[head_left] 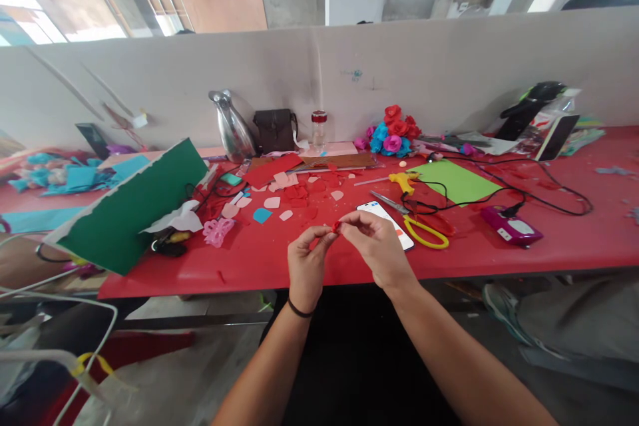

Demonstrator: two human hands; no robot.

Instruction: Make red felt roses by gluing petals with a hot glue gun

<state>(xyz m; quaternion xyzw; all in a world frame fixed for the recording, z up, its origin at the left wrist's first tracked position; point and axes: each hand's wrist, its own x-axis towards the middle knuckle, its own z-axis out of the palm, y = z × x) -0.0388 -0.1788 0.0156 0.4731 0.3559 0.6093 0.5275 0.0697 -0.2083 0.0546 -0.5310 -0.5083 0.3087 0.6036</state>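
Between the fingertips of both hands is a small red piece point(336, 227), perhaps paper; its exact shape is mostly hidden. My left hand point(308, 256), with a dark band on its wrist, pinches it from the left. From the right, my right hand point(377, 246) pinches it too. Partly behind the right hand lies a phone point(382, 211) with a lit screen. Scissors point(424, 231) with yellow handles rest just right of that hand. Beyond the hands, cut petal-shaped pieces in pink point(272, 202), red and blue point(261, 215) are scattered on the red table point(259, 269).
A yellow glue gun point(403, 181) with a black cable lies near a green sheet point(456, 180). A purple box point(512, 225) sits at right. Paper flowers point(394, 131), a glass jar point(319, 130), a black bag point(275, 130) and a metal jug point(232, 125) stand behind. A green board point(144, 213) leans at left.
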